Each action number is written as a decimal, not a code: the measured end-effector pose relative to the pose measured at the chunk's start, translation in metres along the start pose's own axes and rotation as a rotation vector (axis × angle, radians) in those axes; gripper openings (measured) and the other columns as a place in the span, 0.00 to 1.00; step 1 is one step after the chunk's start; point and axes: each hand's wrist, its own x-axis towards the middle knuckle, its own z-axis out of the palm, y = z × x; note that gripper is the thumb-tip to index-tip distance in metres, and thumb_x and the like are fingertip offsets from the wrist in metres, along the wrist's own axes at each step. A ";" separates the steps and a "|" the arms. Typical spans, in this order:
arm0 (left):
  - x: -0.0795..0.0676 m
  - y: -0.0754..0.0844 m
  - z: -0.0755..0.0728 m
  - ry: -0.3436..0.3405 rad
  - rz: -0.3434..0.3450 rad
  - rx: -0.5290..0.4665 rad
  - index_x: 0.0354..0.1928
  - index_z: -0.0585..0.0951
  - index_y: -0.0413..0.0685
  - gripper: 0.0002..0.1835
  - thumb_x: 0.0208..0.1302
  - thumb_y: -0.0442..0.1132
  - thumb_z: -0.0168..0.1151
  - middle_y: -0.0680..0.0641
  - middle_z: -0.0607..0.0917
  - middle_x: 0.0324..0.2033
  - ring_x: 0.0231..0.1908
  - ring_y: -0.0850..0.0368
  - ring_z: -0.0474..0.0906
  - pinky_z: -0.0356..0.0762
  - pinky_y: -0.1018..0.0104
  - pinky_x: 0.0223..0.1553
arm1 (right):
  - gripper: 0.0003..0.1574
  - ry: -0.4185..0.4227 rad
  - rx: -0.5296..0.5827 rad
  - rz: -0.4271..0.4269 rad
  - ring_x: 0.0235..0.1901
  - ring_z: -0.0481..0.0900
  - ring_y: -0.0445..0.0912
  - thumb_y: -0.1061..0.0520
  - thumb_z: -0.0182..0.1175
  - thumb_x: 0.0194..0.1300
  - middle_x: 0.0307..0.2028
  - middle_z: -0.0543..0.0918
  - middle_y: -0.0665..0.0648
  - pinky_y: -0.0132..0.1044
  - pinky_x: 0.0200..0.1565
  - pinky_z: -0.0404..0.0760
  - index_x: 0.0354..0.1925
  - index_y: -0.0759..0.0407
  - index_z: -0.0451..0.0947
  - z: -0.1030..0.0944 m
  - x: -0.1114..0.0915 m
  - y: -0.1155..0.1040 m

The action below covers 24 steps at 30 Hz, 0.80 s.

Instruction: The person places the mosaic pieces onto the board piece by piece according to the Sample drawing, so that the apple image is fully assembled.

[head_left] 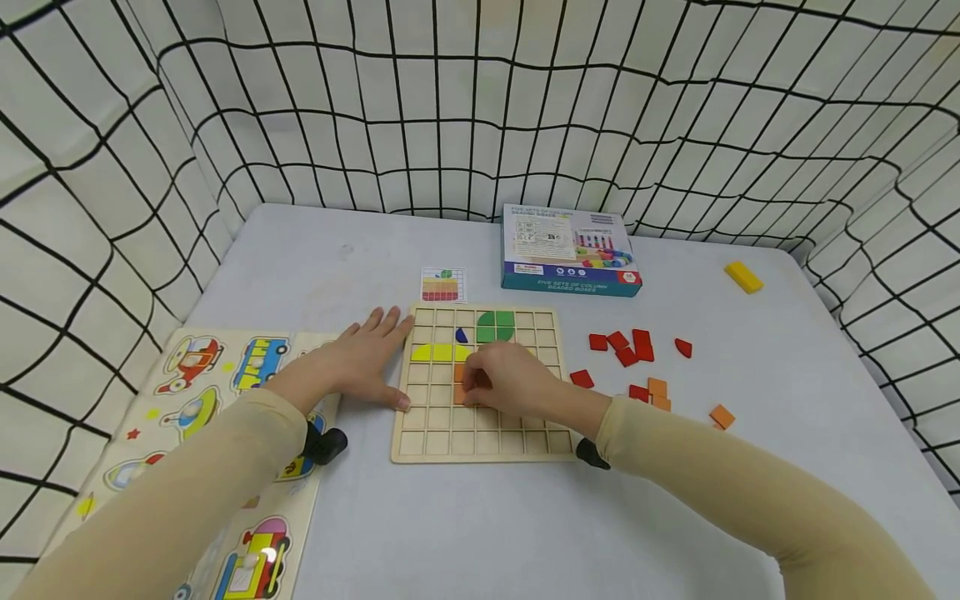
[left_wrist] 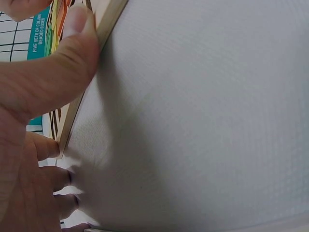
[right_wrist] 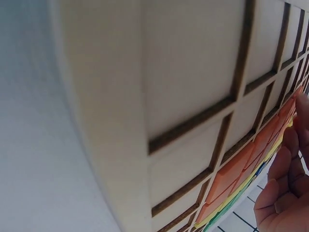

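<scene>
A square wooden grid board [head_left: 435, 446] lies on the white table. Its cells hold green pieces [head_left: 496, 326], a dark blue piece [head_left: 461, 335], yellow tiles [head_left: 432, 353] and orange tiles [right_wrist: 231, 169]. My right hand [head_left: 510, 379] hangs over the board, hiding several cells. Its thumb and fingertips pinch at an orange tile [head_left: 459, 393] in the grid, left of the hand. My left hand [head_left: 363, 360] lies with fingers spread at the board's left side. The left thumb [left_wrist: 77, 48] presses against the frame, and one fingertip touches the edge higher up.
A pattern card [head_left: 444, 285] and a printed box [head_left: 572, 250] lie beyond the board. On the right are loose red tiles [head_left: 642, 345], orange tiles [head_left: 722, 417] and a yellow block [head_left: 744, 277]. Picture puzzle boards [head_left: 300, 517] lie under the left arm. Black netting [head_left: 435, 117] surrounds the table.
</scene>
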 end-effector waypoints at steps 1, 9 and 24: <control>0.000 0.000 -0.001 0.002 0.000 0.002 0.81 0.45 0.37 0.69 0.52 0.63 0.76 0.31 0.42 0.80 0.79 0.28 0.35 0.44 0.29 0.76 | 0.06 -0.002 0.000 -0.002 0.36 0.77 0.42 0.51 0.73 0.64 0.30 0.83 0.46 0.29 0.40 0.79 0.36 0.50 0.85 0.000 -0.001 0.000; 0.000 0.000 -0.002 0.009 0.003 -0.003 0.81 0.46 0.37 0.68 0.52 0.63 0.76 0.30 0.43 0.80 0.79 0.27 0.36 0.45 0.28 0.76 | 0.08 -0.005 0.018 0.002 0.36 0.76 0.42 0.50 0.73 0.64 0.28 0.79 0.46 0.29 0.39 0.78 0.32 0.49 0.83 -0.001 -0.002 0.002; 0.001 -0.001 0.001 0.015 0.016 0.017 0.81 0.46 0.36 0.69 0.51 0.65 0.76 0.29 0.43 0.80 0.79 0.26 0.37 0.47 0.27 0.74 | 0.08 0.110 0.175 0.201 0.43 0.80 0.48 0.57 0.68 0.68 0.39 0.86 0.53 0.35 0.43 0.84 0.45 0.56 0.84 -0.050 -0.057 0.080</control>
